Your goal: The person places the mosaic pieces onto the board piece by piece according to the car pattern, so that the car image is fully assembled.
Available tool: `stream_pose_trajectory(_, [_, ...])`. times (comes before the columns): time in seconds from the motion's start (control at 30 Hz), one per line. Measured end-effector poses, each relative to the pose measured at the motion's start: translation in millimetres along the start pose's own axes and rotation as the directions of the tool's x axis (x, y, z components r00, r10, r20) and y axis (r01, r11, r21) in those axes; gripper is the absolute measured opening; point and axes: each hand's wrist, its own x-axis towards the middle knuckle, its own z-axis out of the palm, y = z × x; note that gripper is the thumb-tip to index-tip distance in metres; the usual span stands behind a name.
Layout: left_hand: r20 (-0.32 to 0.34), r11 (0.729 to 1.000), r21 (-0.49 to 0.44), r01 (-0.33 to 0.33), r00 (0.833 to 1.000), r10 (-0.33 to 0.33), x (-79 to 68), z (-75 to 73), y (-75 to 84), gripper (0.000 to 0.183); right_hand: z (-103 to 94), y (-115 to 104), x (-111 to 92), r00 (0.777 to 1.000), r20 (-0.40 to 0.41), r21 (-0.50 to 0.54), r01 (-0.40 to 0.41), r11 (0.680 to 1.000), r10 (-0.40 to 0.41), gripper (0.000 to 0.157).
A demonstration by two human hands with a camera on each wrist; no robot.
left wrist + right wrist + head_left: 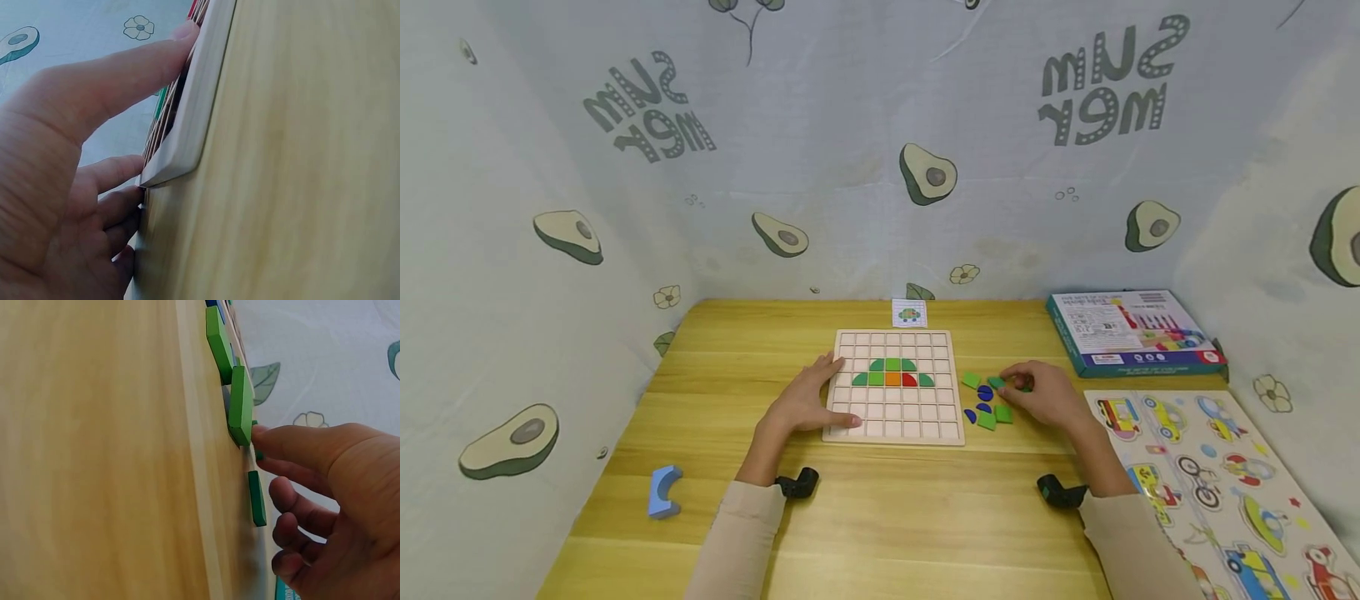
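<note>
A wooden grid board [868,339] lies on the table, with green, orange and red pieces set in its middle rows. My left hand [807,395] rests at the board's left side, its thumb over the front corner and its other fingers along the edge. To the right of the board, my right hand [1040,393] pinches a dark green piece [996,382] between thumb and index finger. Its other fingers curl loosely above another dark green piece [257,499]. Light green squares [1003,413] and blue rounded pieces [985,392] lie between that hand and the board.
Behind the board is a small picture card [909,313] against the cloth wall. A flat box [1138,333] lies at the back right, with a vehicle puzzle board [1217,450] in front of it. A blue arch block [663,492] stands at the left.
</note>
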Motion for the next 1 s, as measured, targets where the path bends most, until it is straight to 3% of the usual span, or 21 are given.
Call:
stream_pose_trajectory(0.4, [0.008, 1.0, 0.007, 0.011, 1.0, -0.011, 1.0, 1.2, -1.0, 0.114, 9.0, -24.8, 5.0, 0.996, -0.093, 0.06, -0.001, 0.998, 0.007, 0.032])
stream_pose_trajectory(1.0, [0.007, 1.0, 0.011, -0.001, 1.0, 0.001, 1.9, 2.4, -3.0, 0.115, 48.5, -76.1, 22.0, 0.992, -0.066, 0.162, 0.115, 0.98, -0.106, 0.025])
